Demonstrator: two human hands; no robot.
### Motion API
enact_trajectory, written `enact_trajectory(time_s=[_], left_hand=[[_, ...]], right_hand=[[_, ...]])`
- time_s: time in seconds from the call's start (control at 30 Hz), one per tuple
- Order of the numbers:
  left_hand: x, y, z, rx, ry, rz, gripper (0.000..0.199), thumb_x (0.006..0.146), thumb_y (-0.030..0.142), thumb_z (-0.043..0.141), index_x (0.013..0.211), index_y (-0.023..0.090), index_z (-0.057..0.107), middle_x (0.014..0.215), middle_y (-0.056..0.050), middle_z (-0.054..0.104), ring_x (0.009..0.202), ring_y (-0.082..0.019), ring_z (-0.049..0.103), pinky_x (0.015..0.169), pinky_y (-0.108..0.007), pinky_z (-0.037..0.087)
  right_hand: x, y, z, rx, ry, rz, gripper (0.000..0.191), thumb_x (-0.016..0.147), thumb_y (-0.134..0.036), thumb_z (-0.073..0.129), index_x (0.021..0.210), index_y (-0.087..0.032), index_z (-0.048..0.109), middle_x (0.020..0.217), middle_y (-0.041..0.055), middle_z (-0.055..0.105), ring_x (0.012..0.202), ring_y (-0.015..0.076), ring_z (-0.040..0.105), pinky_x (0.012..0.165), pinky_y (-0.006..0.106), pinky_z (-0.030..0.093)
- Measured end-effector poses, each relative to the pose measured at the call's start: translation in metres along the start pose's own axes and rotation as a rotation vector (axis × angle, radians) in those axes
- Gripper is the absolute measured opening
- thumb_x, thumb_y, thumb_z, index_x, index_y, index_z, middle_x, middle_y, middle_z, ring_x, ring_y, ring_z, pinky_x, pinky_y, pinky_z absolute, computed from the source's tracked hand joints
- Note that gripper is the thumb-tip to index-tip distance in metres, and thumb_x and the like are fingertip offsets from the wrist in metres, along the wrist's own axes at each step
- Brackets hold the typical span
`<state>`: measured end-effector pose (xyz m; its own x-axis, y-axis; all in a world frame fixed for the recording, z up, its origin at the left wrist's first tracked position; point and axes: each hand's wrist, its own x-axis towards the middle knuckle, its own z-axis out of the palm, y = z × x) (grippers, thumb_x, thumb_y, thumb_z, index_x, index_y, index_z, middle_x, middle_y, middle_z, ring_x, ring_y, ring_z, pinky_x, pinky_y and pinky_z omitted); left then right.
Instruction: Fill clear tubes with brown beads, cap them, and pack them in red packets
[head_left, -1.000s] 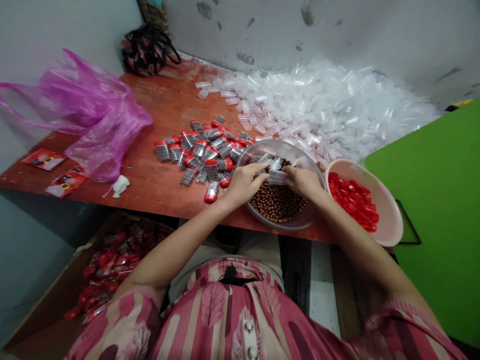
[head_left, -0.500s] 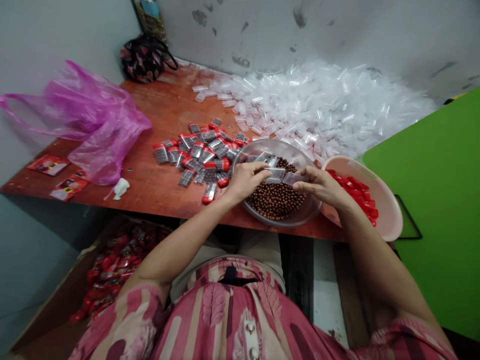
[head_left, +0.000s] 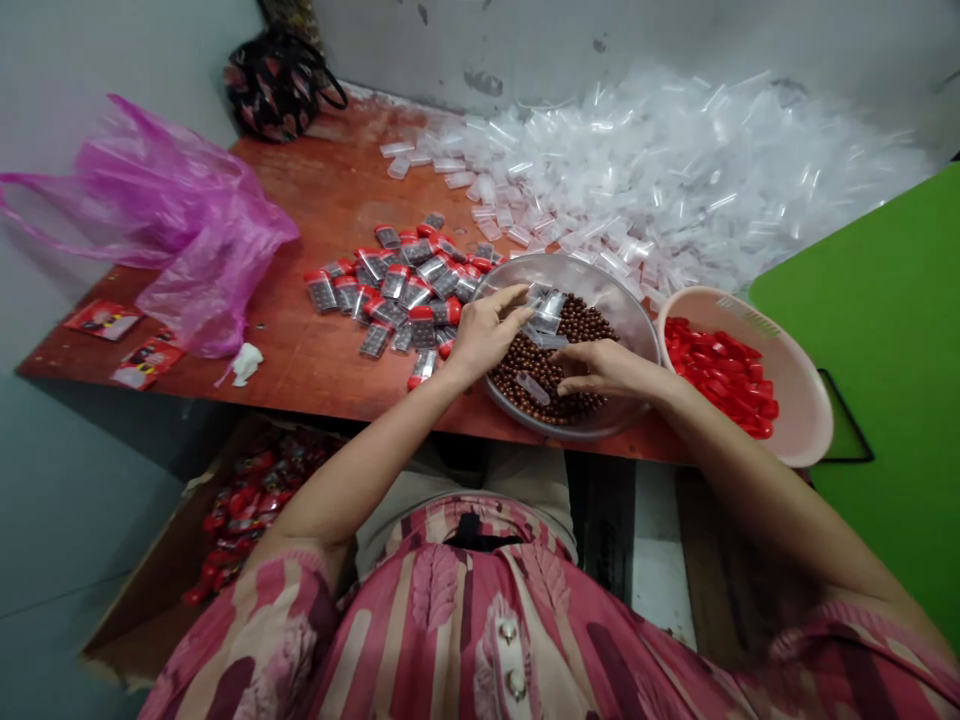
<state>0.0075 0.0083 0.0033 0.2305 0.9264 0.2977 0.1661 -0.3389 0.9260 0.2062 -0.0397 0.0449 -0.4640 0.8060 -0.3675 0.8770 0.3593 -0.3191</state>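
Observation:
A clear round bowl (head_left: 646,330) holds many brown beads (head_left: 551,375) and several clear plastic cases (head_left: 550,312). Over its left side, my left hand (head_left: 489,330) pinches a clear case near the bowl's middle. My right hand (head_left: 600,368) is above the beads at the right, thumb and fingers apart, with nothing visible between them. One clear case (head_left: 532,388) lies on the beads just left of my right thumb. Left of the bowl is a pile of filled cases with red caps (head_left: 397,285).
A pink basket (head_left: 806,425) of red caps (head_left: 720,375) stands right of the bowl. Empty clear cases (head_left: 660,180) are heaped behind. A pink bag (head_left: 202,230), red cards (head_left: 103,320) and a dark floral bag (head_left: 274,85) lie left. An open box (head_left: 142,600) is below.
My right hand has let go of its clear case and moved lower in the bowl; a case now lies on the beads. My left hand has shifted slightly up. The view has moved a little.

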Motion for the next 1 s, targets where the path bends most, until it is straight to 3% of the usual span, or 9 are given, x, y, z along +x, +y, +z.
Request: enact_trajectory(time_s=[0.13, 0.3, 0.47, 0.57, 0.73, 0.87, 1.0], left_hand=[[-0.005, 0.003, -0.002, 0.063, 0.010, -0.001, 0.026, 0.083, 0.019, 0.061, 0.107, 0.019, 0.071, 0.107, -0.005, 0.074, 0.098, -0.018, 0.068, 0.091, -0.031, 0.051], [-0.005, 0.006, -0.003, 0.088, 0.012, -0.001, 0.023, 0.084, 0.020, 0.061, 0.103, 0.019, 0.072, 0.102, -0.003, 0.075, 0.093, -0.017, 0.069, 0.085, -0.027, 0.051], [-0.008, 0.007, -0.004, 0.075, 0.021, 0.009, 0.022, 0.084, 0.019, 0.061, 0.102, 0.018, 0.073, 0.102, -0.003, 0.075, 0.093, -0.017, 0.069, 0.085, -0.026, 0.051], [-0.009, 0.006, -0.004, 0.069, 0.029, 0.012, 0.022, 0.085, 0.020, 0.060, 0.103, 0.020, 0.073, 0.103, -0.003, 0.075, 0.092, -0.017, 0.069, 0.085, -0.026, 0.051], [-0.010, 0.007, -0.004, 0.061, 0.041, 0.035, 0.021, 0.085, 0.021, 0.060, 0.102, 0.019, 0.073, 0.101, -0.004, 0.075, 0.091, -0.017, 0.069, 0.084, -0.026, 0.051], [-0.010, 0.006, -0.003, 0.061, 0.045, 0.039, 0.020, 0.085, 0.020, 0.060, 0.100, 0.020, 0.073, 0.101, -0.003, 0.075, 0.092, -0.017, 0.069, 0.084, -0.026, 0.051], [-0.011, 0.000, 0.000, 0.013, 0.083, 0.027, 0.021, 0.085, 0.021, 0.058, 0.100, 0.018, 0.072, 0.101, -0.004, 0.075, 0.092, -0.016, 0.070, 0.086, -0.026, 0.052]], right_hand=[[0.005, 0.006, 0.002, 0.027, -0.031, -0.039, 0.040, 0.077, -0.034, 0.068, 0.114, -0.018, 0.065, 0.113, 0.0081, 0.070, 0.100, 0.0246, 0.065, 0.085, 0.030, 0.045], [0.017, -0.018, 0.024, -0.166, -0.018, 0.016, 0.039, 0.083, -0.045, 0.061, 0.108, -0.016, 0.064, 0.099, 0.0105, 0.071, 0.087, 0.0254, 0.066, 0.072, 0.030, 0.044], [0.017, -0.038, 0.036, -0.450, 0.043, 0.013, 0.030, 0.089, -0.026, 0.048, 0.114, -0.012, 0.057, 0.104, 0.0155, 0.067, 0.092, 0.0268, 0.063, 0.065, 0.030, 0.041], [0.010, -0.031, 0.027, -0.511, 0.051, 0.060, 0.029, 0.093, -0.022, 0.040, 0.113, -0.012, 0.059, 0.106, 0.0162, 0.064, 0.092, 0.0258, 0.062, 0.062, 0.029, 0.040], [0.006, -0.002, 0.011, -0.584, -0.069, 0.214, 0.030, 0.090, -0.011, 0.039, 0.101, -0.011, 0.067, 0.099, 0.0173, 0.067, 0.087, 0.0272, 0.064, 0.062, 0.031, 0.040], [0.028, -0.004, 0.022, -0.462, -0.123, 0.038, 0.026, 0.083, -0.005, 0.045, 0.091, -0.011, 0.069, 0.093, 0.0167, 0.069, 0.083, 0.0242, 0.064, 0.068, 0.031, 0.041], [0.049, -0.015, 0.035, -0.123, -0.100, -0.122, 0.023, 0.073, -0.004, 0.049, 0.086, -0.013, 0.066, 0.088, 0.0087, 0.069, 0.077, 0.0180, 0.060, 0.073, 0.028, 0.042]])
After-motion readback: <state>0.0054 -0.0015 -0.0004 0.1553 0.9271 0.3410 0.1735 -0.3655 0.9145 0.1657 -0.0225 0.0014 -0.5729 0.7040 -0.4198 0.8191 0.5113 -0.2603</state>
